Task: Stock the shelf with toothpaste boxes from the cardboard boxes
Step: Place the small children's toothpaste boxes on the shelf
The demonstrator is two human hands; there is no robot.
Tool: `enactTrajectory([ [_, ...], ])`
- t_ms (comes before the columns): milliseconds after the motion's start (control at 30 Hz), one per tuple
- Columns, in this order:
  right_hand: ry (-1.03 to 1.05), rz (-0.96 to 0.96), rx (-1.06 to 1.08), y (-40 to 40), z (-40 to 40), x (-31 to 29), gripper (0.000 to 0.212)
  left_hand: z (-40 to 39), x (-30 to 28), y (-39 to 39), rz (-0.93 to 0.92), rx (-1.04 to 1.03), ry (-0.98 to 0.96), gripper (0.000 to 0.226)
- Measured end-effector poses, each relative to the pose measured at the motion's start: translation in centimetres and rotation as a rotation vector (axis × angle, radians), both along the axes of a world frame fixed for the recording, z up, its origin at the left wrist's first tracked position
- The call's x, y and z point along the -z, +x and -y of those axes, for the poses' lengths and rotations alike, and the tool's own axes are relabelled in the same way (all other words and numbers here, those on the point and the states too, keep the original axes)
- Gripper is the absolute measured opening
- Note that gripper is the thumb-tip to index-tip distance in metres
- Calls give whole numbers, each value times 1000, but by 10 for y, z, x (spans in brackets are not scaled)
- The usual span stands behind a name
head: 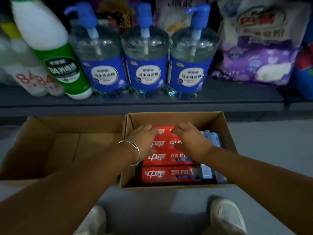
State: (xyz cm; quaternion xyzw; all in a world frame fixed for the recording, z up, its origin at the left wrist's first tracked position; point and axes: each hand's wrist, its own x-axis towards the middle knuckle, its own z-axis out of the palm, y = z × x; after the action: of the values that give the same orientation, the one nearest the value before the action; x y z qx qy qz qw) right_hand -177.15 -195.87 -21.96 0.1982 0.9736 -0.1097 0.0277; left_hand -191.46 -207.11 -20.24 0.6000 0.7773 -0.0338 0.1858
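While both arms reach down into the open brown cardboard box [176, 118] on the floor, the left hand [144, 139] lies palm-down with its fingers spread loosely over the left ends of the red rectangular toothpaste boxes [169, 158] packed flat inside. It touches the upper ones without closing round any of them. A thin silver bangle [135, 150] circles that wrist. The right hand [189, 139] is likewise flat and relaxed, fingers extended toward the far wall of the carton, resting on the right part of the same red stack; whether its fingertips curl under an edge cannot be told. The two hands sit near each other with a strip of red packaging showing between them. Along the carton's right wall stand pale blue toothpaste boxes [207, 172]. Just left of it, touching, is a second, larger brown cardboard box [71, 141]. Beyond both runs a dark grey shelf [142, 104] carrying three clear pump bottles with blue labels [145, 65], a leaning white and green bottle [55, 53] and a purple and white bag [259, 48]. Two white shoes [227, 216] show at the bottom edge.
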Motion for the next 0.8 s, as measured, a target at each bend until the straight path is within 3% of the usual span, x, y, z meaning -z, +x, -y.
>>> enactTrajectory([
  [267, -25, 183, 74, 2, 2, 31, 45, -14, 38, 12, -46, 24, -96, 56],
  [367, 71, 195, 139, 7, 1, 29, 35, -23, 41, 21, -29, 79, -51, 54],
  [500, 158, 166, 307, 20, -8, 15, 37, -39, 42, 34, 40, 116, 15, 54],
  [633, 121, 185, 437, 39, -17, 1, 36, -55, 43, 50, 61, 154, 62, 55],
  [800, 110, 259, 449, 56, -27, -5, 36, -78, 40, 65, 58, 222, 128, 62],
])
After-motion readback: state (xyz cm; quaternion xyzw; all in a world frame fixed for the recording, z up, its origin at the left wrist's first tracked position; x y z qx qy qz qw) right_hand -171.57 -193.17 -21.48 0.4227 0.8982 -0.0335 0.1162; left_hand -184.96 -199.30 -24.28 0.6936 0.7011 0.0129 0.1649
